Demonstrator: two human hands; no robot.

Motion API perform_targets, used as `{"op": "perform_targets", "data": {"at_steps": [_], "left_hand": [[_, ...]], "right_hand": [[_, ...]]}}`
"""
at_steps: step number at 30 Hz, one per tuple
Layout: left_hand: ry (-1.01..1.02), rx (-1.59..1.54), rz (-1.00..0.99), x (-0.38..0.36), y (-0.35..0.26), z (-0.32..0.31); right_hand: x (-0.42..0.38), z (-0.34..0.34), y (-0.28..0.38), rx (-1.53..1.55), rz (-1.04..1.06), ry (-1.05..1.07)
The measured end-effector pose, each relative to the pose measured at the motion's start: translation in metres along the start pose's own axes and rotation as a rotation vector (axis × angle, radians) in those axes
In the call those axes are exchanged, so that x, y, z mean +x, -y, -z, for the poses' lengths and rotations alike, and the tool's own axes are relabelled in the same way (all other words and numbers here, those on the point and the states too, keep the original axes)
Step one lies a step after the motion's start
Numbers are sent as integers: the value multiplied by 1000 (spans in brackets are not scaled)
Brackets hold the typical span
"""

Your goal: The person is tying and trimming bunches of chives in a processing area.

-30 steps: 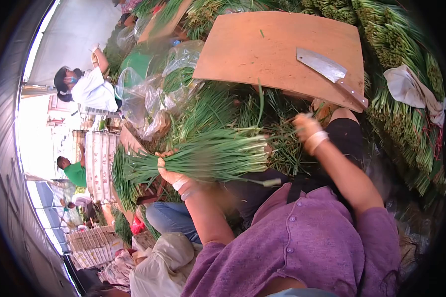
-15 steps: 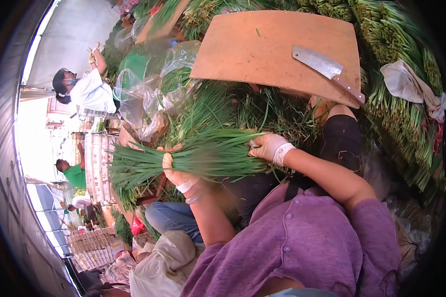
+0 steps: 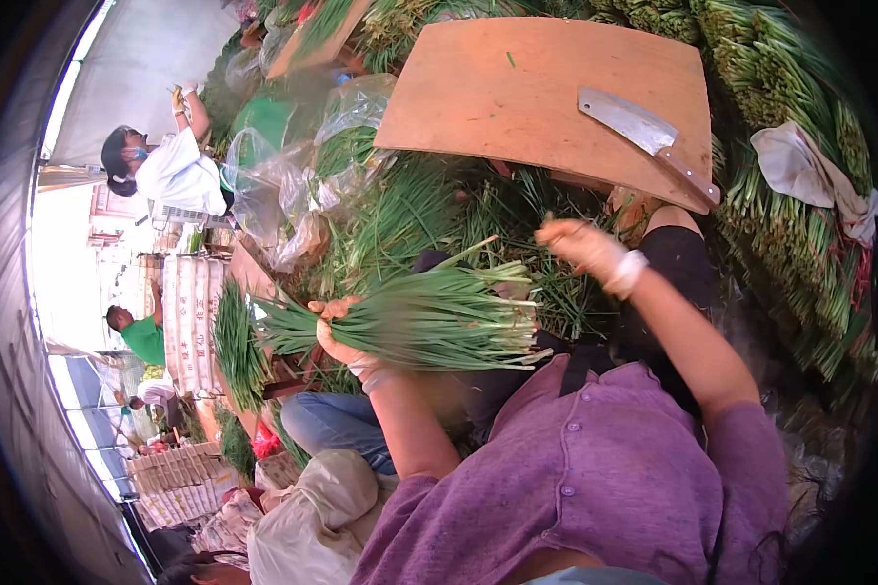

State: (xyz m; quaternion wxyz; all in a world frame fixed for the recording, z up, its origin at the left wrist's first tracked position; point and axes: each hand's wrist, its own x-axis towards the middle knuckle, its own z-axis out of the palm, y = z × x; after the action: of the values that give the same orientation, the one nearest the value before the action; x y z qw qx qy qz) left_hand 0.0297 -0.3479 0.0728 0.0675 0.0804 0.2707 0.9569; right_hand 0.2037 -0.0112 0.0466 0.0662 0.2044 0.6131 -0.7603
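A thick bunch of long green leafy stalks [image 3: 429, 317] lies across my lap, its pale cut ends pointing right. My left hand [image 3: 339, 330], in a thin glove, is wrapped round the leafy part of the bunch. Off the bunch, up and to the right of its pale ends, my right hand [image 3: 587, 252] is raised with its fingers stretched out and nothing visible in them. Its outline is slightly blurred. Beyond it, a cleaver [image 3: 629, 120] rests on an orange-brown board [image 3: 517, 88].
Loose green stalks [image 3: 400, 219] and clear plastic bags [image 3: 283, 175] lie beyond my hands. Stacked bundles [image 3: 800, 253] with a pale cloth [image 3: 795, 164] stand at the right. A person in white [image 3: 176, 175] and one in green [image 3: 144, 336] are at the left.
My right hand has let go of the bunch and moved up and right, uncovering the pale ends. My left hand still holds the bunch, which has shifted slightly and parted from leaves at the left.
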Motion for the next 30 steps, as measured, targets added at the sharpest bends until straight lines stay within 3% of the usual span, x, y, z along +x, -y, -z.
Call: {"op": "perform_targets", "data": {"at_steps": [1,2,5,6,9,11,12,13,15,17,18,21,22,23,24,25,26,28,29,30], "left_hand": [[25,16,5,-1,2,1],[48,35,8,-2,1,2],[95,114,-26,4,-5,7],[66,108,-32,3,-9,11],[14,-18,27,-12,-13,6],[14,-55,98,-14,-15,21],[368,-751,644,-18,-8,15],[365,-751,649,-17,-10,29],[-92,-239,222,-12,-17,66],[-53,-150,217,-21,-3,29],[-16,-61,211,-23,0,15],[-76,104,192,-21,-8,26],[-13,-56,257,-20,-9,25],[-17,-60,252,-20,-11,28],[-101,55,232,-21,-13,34],[-182,169,214,-19,-15,41],[-182,162,216,-7,-16,74],[-590,649,-7,15,-20,158],[-594,650,-5,4,-18,132],[-408,411,118,-13,-13,72]], "right_hand": [[7,-18,-21,-29,85,70],[26,-35,-59,83,58,274],[15,-34,-70,-469,0,437],[17,-10,-80,-471,-3,442],[27,87,-111,-137,304,125],[3,75,-81,651,-156,-341],[3,64,-73,444,-235,-314],[6,48,-74,387,-229,-202],[9,0,-53,223,-320,-88],[30,-36,-75,269,-306,238],[25,-55,-55,173,-256,328],[23,-50,-42,479,-97,262],[42,-25,-57,1034,-249,319],[22,-11,-36,939,-34,-53],[21,19,-39,1123,46,-52],[19,37,-45,1083,28,-134],[17,38,-45,765,-4,-74],[6,16,-52,169,-58,-6],[-1,-11,-51,-68,110,36],[-10,-33,-43,8,-32,117]]}}
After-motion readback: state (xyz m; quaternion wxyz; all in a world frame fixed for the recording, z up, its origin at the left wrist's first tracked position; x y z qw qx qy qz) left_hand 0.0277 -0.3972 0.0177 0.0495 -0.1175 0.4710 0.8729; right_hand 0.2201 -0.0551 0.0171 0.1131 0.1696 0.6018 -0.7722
